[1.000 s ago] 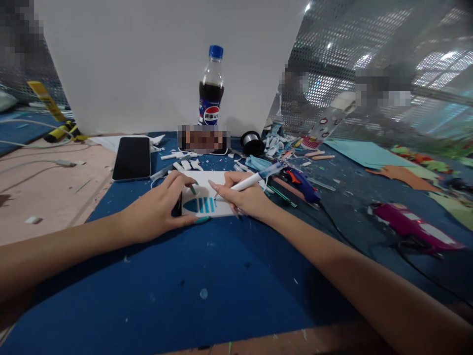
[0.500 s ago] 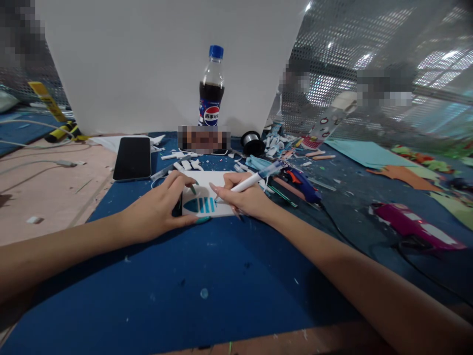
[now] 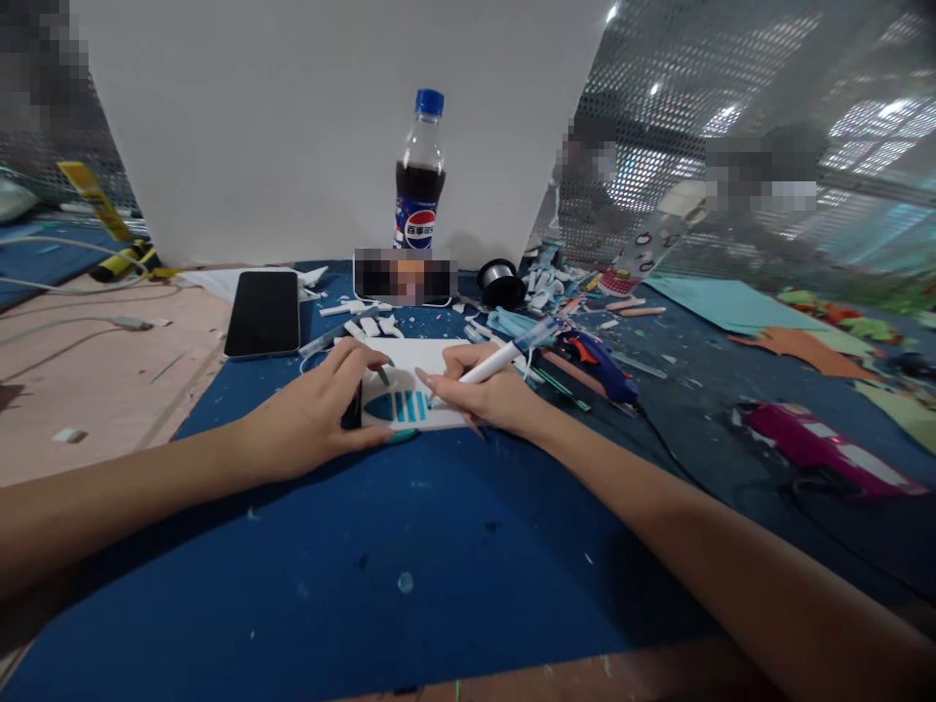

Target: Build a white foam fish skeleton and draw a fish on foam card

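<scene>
A small white card lies on the blue mat in front of me. On it is a blue drawing with a rounded, pointed end and several upright stripes. My left hand grips the card's left side, thumb along the near edge and a bent finger on top; its nails are green. Pinched in my right hand is a white marker with a blue-tinted back end. Its tip meets the card just right of the last stripe. Something dark shows beneath the card's left edge, mostly hidden.
Behind the card are white scraps, a spool and a cola bottle. A dark-screened phone lies left. On the right are a blue glue gun, a magenta corded tool and coloured sheets.
The marker tip and my right hand have shifted slightly right, and a little more blue shows beside the last stripe. My left hand keeps its place on the card.
</scene>
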`<action>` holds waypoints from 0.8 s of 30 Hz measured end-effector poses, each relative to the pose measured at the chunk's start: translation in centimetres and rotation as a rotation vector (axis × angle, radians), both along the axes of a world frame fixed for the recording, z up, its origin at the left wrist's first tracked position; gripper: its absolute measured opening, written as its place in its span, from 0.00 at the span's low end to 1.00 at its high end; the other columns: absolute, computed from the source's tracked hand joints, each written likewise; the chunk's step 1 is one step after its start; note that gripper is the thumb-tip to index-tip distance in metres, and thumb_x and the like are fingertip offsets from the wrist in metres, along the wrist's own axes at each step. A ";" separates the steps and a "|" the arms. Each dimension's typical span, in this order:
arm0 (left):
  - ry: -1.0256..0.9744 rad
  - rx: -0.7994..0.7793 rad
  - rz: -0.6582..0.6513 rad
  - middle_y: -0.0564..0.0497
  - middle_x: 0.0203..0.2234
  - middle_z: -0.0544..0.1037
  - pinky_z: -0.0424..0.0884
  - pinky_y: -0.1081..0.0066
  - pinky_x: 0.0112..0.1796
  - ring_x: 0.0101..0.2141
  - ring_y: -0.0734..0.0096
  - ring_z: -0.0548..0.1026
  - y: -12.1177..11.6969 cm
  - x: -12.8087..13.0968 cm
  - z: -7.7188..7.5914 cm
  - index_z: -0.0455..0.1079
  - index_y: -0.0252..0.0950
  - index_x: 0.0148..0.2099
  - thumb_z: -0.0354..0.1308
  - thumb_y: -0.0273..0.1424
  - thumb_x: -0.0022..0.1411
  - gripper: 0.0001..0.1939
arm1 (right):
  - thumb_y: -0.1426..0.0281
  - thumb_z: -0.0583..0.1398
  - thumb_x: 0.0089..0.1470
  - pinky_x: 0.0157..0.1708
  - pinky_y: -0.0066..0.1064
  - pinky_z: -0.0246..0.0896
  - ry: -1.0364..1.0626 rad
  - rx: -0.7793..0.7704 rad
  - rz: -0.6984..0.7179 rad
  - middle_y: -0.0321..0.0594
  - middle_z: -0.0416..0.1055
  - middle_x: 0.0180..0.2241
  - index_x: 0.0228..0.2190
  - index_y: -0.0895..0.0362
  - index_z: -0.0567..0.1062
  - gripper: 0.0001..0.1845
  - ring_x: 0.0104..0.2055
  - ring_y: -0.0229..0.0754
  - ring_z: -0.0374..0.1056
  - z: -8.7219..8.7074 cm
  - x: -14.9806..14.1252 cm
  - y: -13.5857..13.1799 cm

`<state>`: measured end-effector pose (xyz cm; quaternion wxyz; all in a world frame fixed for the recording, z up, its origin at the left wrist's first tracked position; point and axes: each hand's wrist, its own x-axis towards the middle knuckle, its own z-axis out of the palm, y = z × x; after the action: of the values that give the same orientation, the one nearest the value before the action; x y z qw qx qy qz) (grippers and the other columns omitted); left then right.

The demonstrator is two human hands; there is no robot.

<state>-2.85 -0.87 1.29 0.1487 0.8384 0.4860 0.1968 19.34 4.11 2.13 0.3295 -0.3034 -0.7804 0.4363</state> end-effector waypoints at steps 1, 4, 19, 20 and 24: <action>-0.001 -0.002 0.000 0.44 0.48 0.62 0.72 0.58 0.38 0.38 0.61 0.69 0.0 0.0 0.0 0.55 0.38 0.54 0.51 0.51 0.59 0.28 | 0.71 0.62 0.52 0.12 0.22 0.44 -0.004 -0.008 0.002 0.25 0.52 0.11 0.14 0.57 0.58 0.23 0.11 0.27 0.52 0.0 0.0 0.0; -0.003 -0.005 -0.009 0.44 0.48 0.61 0.71 0.58 0.39 0.38 0.61 0.69 0.1 0.0 -0.1 0.55 0.38 0.54 0.51 0.51 0.59 0.29 | 0.70 0.63 0.51 0.12 0.22 0.44 -0.018 -0.024 0.005 0.25 0.51 0.11 0.14 0.56 0.56 0.23 0.12 0.27 0.52 0.0 0.0 0.0; -0.004 0.034 -0.009 0.44 0.48 0.62 0.71 0.58 0.39 0.40 0.59 0.70 0.1 0.0 -0.2 0.55 0.38 0.54 0.52 0.50 0.59 0.28 | 0.70 0.62 0.52 0.12 0.22 0.44 -0.022 0.001 0.006 0.25 0.51 0.11 0.13 0.57 0.57 0.24 0.12 0.26 0.50 0.2 0.1 0.0; -0.001 0.032 -0.010 0.43 0.48 0.62 0.72 0.58 0.39 0.39 0.59 0.70 0.1 0.0 -0.2 0.55 0.38 0.54 0.52 0.50 0.59 0.28 | 0.70 0.62 0.52 0.12 0.22 0.44 -0.023 -0.021 0.005 0.25 0.51 0.10 0.13 0.57 0.57 0.23 0.12 0.26 0.51 0.2 0.1 0.0; 0.006 0.015 -0.008 0.44 0.48 0.62 0.72 0.59 0.37 0.37 0.62 0.70 0.1 -0.1 -0.2 0.55 0.38 0.54 0.52 0.50 0.59 0.28 | 0.68 0.62 0.52 0.09 0.21 0.44 -0.019 -0.096 -0.002 0.24 0.51 0.09 0.15 0.56 0.56 0.23 0.10 0.27 0.53 0.1 0.1 0.0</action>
<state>-2.91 -0.79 1.09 0.1415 0.8420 0.4816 0.1974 19.42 4.11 2.22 0.3078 -0.3238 -0.7613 0.4699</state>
